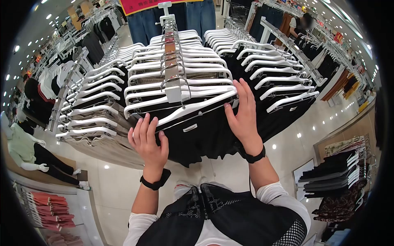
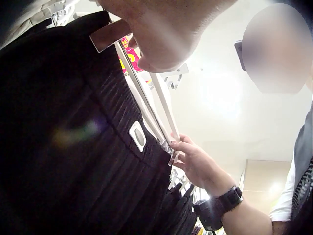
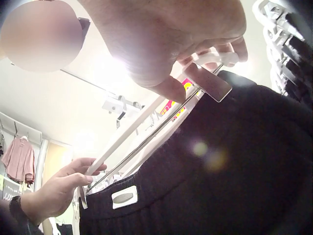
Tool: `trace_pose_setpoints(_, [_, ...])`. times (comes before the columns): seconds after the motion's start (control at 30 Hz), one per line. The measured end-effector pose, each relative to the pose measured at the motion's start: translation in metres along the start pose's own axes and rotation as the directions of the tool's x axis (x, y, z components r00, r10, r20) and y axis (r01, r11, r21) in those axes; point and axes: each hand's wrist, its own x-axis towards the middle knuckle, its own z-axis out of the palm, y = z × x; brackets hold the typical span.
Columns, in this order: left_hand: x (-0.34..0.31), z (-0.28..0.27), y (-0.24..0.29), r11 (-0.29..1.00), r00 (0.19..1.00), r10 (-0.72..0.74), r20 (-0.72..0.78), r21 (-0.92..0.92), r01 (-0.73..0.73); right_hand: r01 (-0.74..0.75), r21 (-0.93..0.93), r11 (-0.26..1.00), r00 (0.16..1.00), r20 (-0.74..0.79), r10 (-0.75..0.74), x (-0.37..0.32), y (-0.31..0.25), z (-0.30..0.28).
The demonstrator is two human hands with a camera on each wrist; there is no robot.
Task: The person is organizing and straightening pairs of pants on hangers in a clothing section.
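Note:
At the front of the middle rail, a white clip hanger (image 1: 197,107) slants up to the right, with a black garment (image 1: 197,143) clipped along its waistband. My left hand (image 1: 150,141) holds the hanger's left end, thumb on the near side and fingers behind, as the right wrist view shows. The other end is pinched by my right hand (image 1: 245,119), its fingers reaching over the bar. A metal clip (image 3: 208,82) grips the waistband below my right hand. Near the middle of the gathered waistband sits a small white label (image 3: 124,197).
Behind this hanger, several white hangers crowd the metal rail (image 1: 170,61). Beige trousers (image 1: 106,149) hang on the left rail, black garments (image 1: 287,115) on the right one. A mannequin (image 1: 26,147) stands at the left. Another person (image 1: 301,26) is farther back right.

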Motion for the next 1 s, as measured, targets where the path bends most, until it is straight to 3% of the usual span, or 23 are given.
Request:
trace_pose_setpoints(0.23, [0.003,0.000,-0.003,1.000,1.000,0.010,-0.016,-0.006,-0.010,-0.004,-0.018,1.000,1.000,0.005,0.004,0.001,-0.002,-0.001])
trace_pose_setpoints(0.43, [0.004,0.001,-0.023,0.997,0.998,0.036,-0.052,-0.066,-0.040,0.035,0.140,0.990,0.999,0.029,-0.039,-0.003,0.019,-0.004])
trace_pose_setpoints(0.57, [-0.012,0.013,-0.037,0.937,0.971,-0.211,-0.110,-0.305,0.169,-0.029,0.246,0.969,0.997,0.071,0.012,-0.009,0.020,-0.008])
trace_pose_setpoints(0.67, [-0.032,0.026,-0.041,0.743,0.897,-0.442,0.008,-0.557,0.371,-0.073,0.297,0.952,0.995,0.084,0.050,-0.013,0.028,-0.005])
trace_pose_setpoints(0.77, [-0.048,0.031,-0.047,0.585,0.808,-0.563,0.174,-0.606,0.539,-0.113,0.332,0.936,0.991,0.101,0.084,-0.015,0.034,-0.003])
trace_pose_setpoints(0.87, [-0.052,0.037,-0.048,0.502,0.808,-0.561,0.180,-0.702,0.505,-0.112,0.350,0.930,0.992,0.096,0.083,-0.015,0.037,-0.001])
trace_pose_setpoints(1.0, [-0.054,0.035,-0.048,0.529,0.817,-0.546,0.185,-0.680,0.508,-0.115,0.371,0.922,0.992,0.092,0.087,-0.014,0.039,0.003])
